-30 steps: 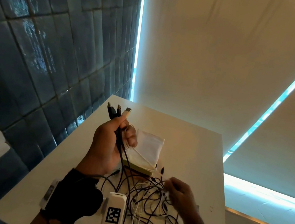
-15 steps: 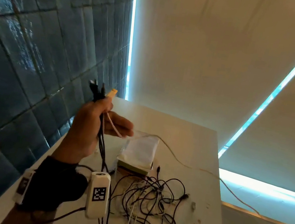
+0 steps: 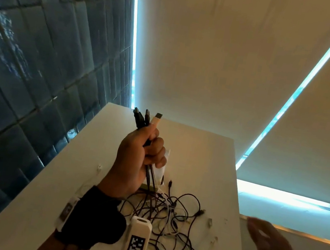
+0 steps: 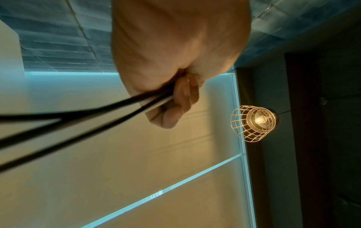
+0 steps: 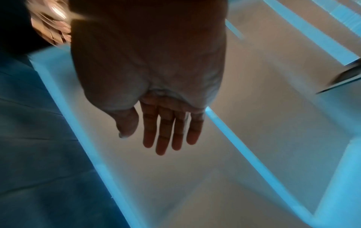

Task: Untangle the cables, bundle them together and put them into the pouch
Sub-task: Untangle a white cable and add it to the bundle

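My left hand [image 3: 144, 149] is raised over the white table [image 3: 198, 152] and grips several cables just below their plugs [image 3: 146, 118], two black and one pale, which stick up above the fist. In the left wrist view the black cables [image 4: 82, 117] run out of the curled left hand [image 4: 175, 98]. A tangle of dark and white cables [image 3: 169, 223] lies on the table below. The white pouch [image 3: 161, 168] lies mostly hidden behind my left hand. My right hand [image 3: 270, 245] is blurred beyond the table's right edge, fingers [image 5: 166, 135] straight and empty.
A dark tiled wall [image 3: 29, 58] runs along the table's left side. Pale roller blinds [image 3: 225, 58] with bright gaps stand behind and to the right. A caged lamp [image 4: 254, 121] glows overhead. A small white bit [image 3: 99, 167] lies on the table's left part.
My left hand has come back over the table and closed its fingers round the cables. The pale cable stretched off to the right is gone, and my right hand has come into view, empty.
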Tool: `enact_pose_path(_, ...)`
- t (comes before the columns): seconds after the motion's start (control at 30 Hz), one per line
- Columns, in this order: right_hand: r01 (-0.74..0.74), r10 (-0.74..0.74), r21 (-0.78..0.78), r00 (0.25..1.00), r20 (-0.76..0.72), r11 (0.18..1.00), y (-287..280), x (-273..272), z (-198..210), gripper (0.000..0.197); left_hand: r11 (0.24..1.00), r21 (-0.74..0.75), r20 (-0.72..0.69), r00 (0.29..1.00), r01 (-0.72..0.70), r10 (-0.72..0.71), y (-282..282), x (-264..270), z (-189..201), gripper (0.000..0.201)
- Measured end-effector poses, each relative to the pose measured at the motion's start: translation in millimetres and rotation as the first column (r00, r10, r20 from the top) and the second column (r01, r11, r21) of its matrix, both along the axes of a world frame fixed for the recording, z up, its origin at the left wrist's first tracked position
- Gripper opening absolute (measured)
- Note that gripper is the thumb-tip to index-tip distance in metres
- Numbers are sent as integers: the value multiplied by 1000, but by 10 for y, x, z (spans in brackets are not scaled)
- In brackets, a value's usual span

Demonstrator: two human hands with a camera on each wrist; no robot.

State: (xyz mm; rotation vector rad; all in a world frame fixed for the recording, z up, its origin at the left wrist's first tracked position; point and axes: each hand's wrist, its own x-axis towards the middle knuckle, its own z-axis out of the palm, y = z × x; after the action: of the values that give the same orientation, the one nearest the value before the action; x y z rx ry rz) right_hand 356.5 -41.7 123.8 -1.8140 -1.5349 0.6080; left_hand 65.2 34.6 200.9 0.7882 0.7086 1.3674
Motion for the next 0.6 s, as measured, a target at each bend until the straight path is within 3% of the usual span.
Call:
enact_pose_path(0.03, -59, 59, 3, 998, 3, 998, 93, -254, 80, 35, 1000, -7, -4, 1000, 9, -9, -13, 38, 3, 33)
enact_pose_path(0.07, -173, 175, 36, 984, -32, 984, 173, -498, 136, 24, 1000, -11, -9, 1000, 14, -14, -21, 66, 10, 34)
enact_pose_path(0.17, -446, 457, 147, 888, -50, 883, 344, -1112, 253, 35, 1000, 3, -42, 999, 26, -26, -29, 115, 46, 37)
enact_pose_path(0.23, -528, 551, 202, 830, -81, 825, 400, -1350, 257, 27, 999, 7, -62, 997, 38, -38, -34, 130, 65, 37)
enact_pose_path(0.3, -506, 548, 270, 829, -109, 819, 450, -1450, 250, 10, 999, 7, -65, 997, 39, -39, -29, 116, 81, 36)
enact_pose_path(0.43, -392, 488, 366, 845, -220, 844, 462, -1183, 205, 16, 995, 10, -71, 993, 95, -94, -17, -17, 84, 36)
enact_pose_path(0.5, -353, 449, 345, 857, -253, 870, 441, -1005, 205, 18, 972, -12, -186, 955, 234, -232, -29, -91, 106, 37)
enact_pose_path(0.6, -134, 244, 321, 911, -333, 937, 437, -650, 107, 29, 926, -32, -388, 849, 376, -359, -61, -214, 193, 39)
